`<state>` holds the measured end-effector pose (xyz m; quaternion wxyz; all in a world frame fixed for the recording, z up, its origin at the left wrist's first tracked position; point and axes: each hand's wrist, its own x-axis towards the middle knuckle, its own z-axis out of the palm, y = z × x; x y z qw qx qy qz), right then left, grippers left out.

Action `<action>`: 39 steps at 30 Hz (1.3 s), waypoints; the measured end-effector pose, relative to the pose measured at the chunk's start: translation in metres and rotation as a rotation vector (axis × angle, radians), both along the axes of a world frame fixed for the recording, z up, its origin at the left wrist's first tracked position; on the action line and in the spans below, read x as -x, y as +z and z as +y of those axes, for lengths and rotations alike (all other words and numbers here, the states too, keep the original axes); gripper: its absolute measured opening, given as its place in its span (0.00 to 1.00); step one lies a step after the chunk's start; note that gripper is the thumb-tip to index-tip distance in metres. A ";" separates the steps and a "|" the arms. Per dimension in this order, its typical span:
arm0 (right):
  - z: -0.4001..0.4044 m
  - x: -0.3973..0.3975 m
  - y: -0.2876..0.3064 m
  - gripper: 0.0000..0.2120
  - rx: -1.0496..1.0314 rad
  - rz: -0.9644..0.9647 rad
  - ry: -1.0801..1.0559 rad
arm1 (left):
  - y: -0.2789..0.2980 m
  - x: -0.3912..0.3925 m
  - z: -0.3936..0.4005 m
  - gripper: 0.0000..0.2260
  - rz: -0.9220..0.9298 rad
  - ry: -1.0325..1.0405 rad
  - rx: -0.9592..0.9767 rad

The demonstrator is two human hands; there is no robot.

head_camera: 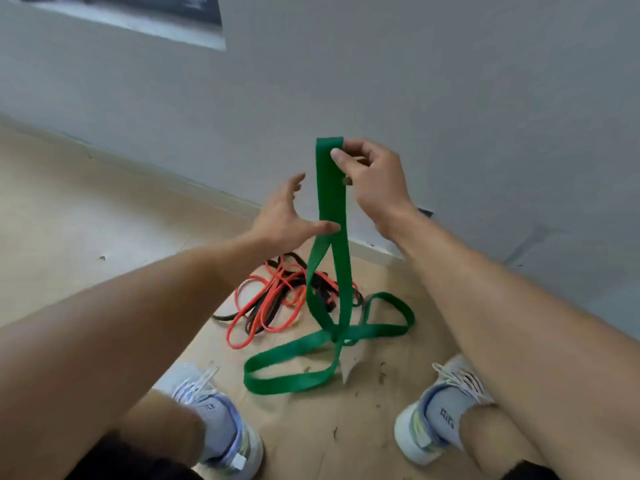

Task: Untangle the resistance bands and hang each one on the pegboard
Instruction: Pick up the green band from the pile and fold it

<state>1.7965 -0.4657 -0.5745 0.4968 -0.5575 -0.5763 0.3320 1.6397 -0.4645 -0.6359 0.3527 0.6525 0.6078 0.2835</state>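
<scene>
Left hand: the left hand [289, 216] was spread open, fingers straight, its thumb tip touching the hanging strip from the left, gripping nothing.
Green band: the green resistance band [334, 244] hung nearly straight down between the hands, long axis vertical, then crossed itself in a knot [337, 337] below both hands, loops lying on the floor [86, 209].
Right hand: the right hand [372, 178] pinched the band's top fold, above the left.
Nearer hand: left, judged better placed to reach the knot.
Tangle: red and black bands [273, 299] lay heaped below the left hand, beyond the knot.
</scene>
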 end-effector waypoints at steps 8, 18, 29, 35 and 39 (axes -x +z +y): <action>-0.001 -0.026 0.097 0.04 -0.190 -0.093 0.176 | 0.091 -0.019 0.009 0.20 -0.086 -0.150 -0.124; -0.022 -0.060 -0.018 0.28 0.649 -0.451 0.715 | 0.126 -0.047 0.010 0.19 -0.554 0.046 -0.104; 0.002 -0.073 -0.038 0.07 0.366 -0.614 0.263 | 0.073 0.020 0.045 0.34 0.341 -0.144 0.430; 0.000 -0.064 -0.018 0.10 -0.045 -0.989 0.265 | 0.069 0.006 0.050 0.23 0.486 -0.293 0.018; -0.004 -0.053 -0.010 0.11 -0.086 -0.975 0.322 | 0.071 -0.021 0.037 0.50 0.400 -0.569 -0.062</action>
